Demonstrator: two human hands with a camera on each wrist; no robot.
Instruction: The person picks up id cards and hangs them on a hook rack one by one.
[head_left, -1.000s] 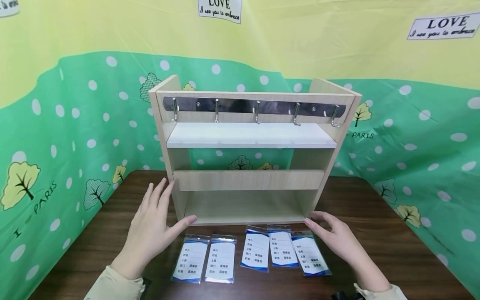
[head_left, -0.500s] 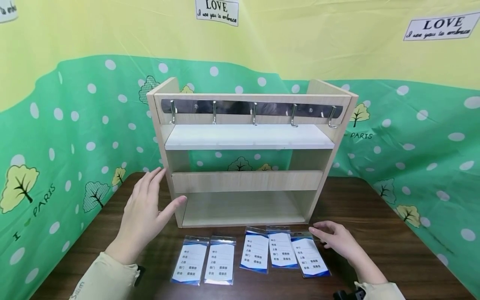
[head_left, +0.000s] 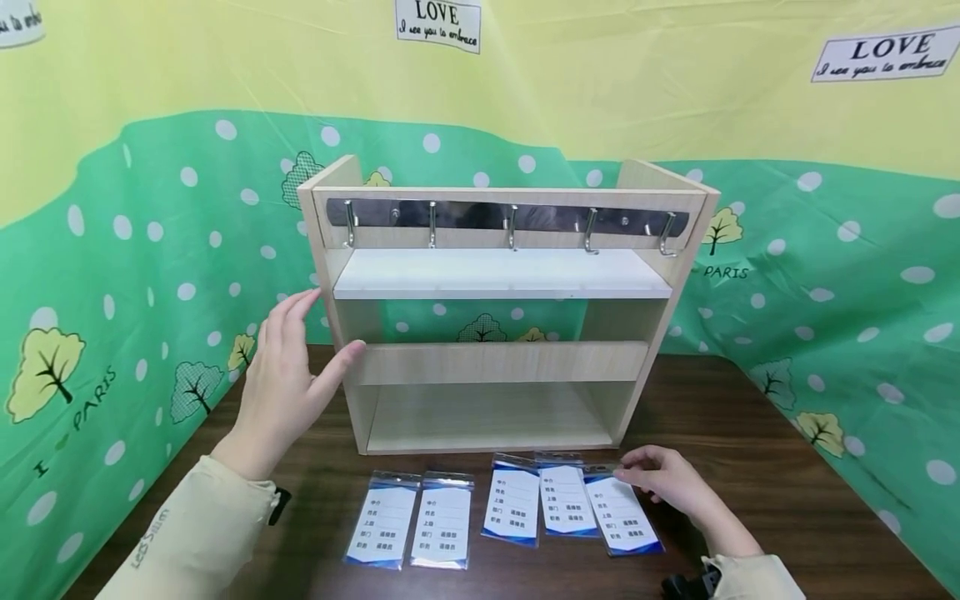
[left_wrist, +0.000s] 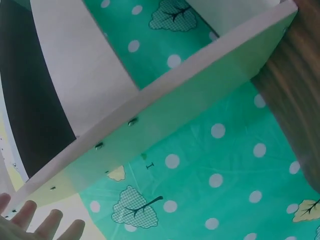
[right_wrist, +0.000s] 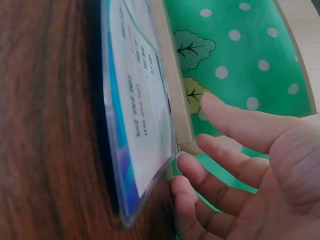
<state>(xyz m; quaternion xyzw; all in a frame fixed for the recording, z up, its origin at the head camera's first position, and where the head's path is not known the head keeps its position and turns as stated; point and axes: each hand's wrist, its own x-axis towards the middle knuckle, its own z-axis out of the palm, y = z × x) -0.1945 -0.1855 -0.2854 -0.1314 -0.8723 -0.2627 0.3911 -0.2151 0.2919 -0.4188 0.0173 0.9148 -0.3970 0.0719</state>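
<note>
Head view: five cards [head_left: 441, 522] lie flat toward near edge of table [head_left: 757, 475], two left, three right. Your right hand [head_left: 671, 483] sits at rightmost card's far right corner, fingers loosely bent, thumb apart, gripping nothing; contact unclear. Your left hand [head_left: 281, 375], fingers nearly straight, thumb spread, holds nothing beside rack's [head_left: 495, 363] left side. Rack stands upright beyond cards, toward table's far edge; five hooks [head_left: 432, 225] up top.
</note>
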